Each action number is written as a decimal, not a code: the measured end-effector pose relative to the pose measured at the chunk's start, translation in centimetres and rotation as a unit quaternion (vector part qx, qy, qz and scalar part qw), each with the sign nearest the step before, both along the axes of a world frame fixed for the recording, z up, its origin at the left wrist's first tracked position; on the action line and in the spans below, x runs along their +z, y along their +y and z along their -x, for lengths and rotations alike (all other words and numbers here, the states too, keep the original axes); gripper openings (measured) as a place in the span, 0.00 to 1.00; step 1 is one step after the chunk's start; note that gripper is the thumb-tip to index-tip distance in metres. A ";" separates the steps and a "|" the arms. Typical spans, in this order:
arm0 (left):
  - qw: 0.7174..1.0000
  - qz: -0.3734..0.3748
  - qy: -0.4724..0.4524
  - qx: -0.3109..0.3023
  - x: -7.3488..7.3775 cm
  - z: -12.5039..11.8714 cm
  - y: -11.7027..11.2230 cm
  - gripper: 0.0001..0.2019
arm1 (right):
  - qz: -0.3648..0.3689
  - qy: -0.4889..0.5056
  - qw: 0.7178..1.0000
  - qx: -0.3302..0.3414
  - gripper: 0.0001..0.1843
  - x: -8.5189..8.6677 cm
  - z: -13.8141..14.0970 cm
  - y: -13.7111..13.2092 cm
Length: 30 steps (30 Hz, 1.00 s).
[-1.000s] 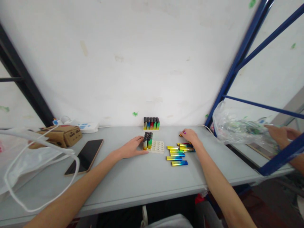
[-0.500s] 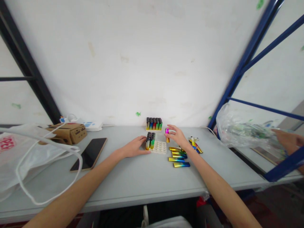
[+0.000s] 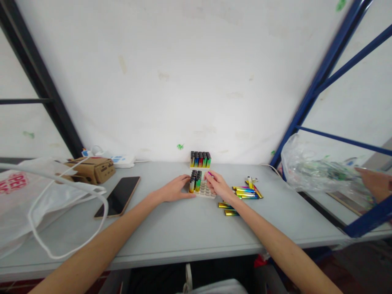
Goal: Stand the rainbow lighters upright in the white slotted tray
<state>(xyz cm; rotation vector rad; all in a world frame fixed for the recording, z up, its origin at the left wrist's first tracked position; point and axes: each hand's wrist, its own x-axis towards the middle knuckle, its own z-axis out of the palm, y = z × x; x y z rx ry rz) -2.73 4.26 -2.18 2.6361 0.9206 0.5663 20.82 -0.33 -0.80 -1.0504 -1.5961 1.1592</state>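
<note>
The right hand (image 3: 218,185) hovers over the right part of a flat cream-white plastic tray (image 3: 204,195) of round sockets, its grip narrow, pinching one shiny magenta metallic piece (image 3: 210,174), most of which the fingers hide. The left hand (image 3: 176,189) has a wide grip, thumb and fingers spread around the tray's left end; whether it presses on the tray is unclear. Two columns of black-topped, gold-and-green cigarette lighters (image 3: 195,182) stand upright in the left of the tray, too tightly packed to count exactly; part of the sockets to their right is bare. Behind, near the white wall (image 3: 196,81), stands one full block of black-topped multicoloured lighters (image 3: 200,159), five across its front row. Right of the tray, one loose heap of gold, blue and magenta metallic pieces (image 3: 249,192) lies on the pale grey counter (image 3: 171,232), the pieces overlapping beyond a sure count, with two gold ones (image 3: 228,209) nearer the front edge, partly behind the right forearm. Well to the left lie one black-screened phone (image 3: 119,197), brown cardboard packaging (image 3: 93,170) and one white plastic bag (image 3: 18,188) with red print. At far right, one clear plastic bag (image 3: 309,169) sits beside another person's hand (image 3: 373,183).
</note>
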 end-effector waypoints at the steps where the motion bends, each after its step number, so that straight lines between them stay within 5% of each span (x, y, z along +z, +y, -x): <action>1: 1.000 0.001 -0.001 -0.001 0.0 0.0 0.0 0.35 | -0.033 -0.030 0.999 -0.022 0.26 -0.2 0.0 0.1; 7: 1.000 0.007 -0.016 -0.005 -0.3 0.2 0.2 0.35 | -0.151 -0.152 0.967 -0.140 0.26 -0.9 -0.2 0.5; 15: 1.000 0.003 -0.003 -0.004 -0.2 0.1 0.2 0.35 | -0.220 -0.204 0.942 -0.147 0.22 -0.3 -0.5 0.4; 25: 1.000 0.004 -0.002 -0.002 -0.1 0.1 0.1 0.35 | -0.301 -0.297 0.904 -0.057 0.20 0.9 -1.1 -0.3; 30: 1.000 0.010 -0.012 -0.002 0.0 0.1 0.0 0.35 | -0.256 -0.318 0.913 -0.002 0.21 1.0 -1.0 -0.7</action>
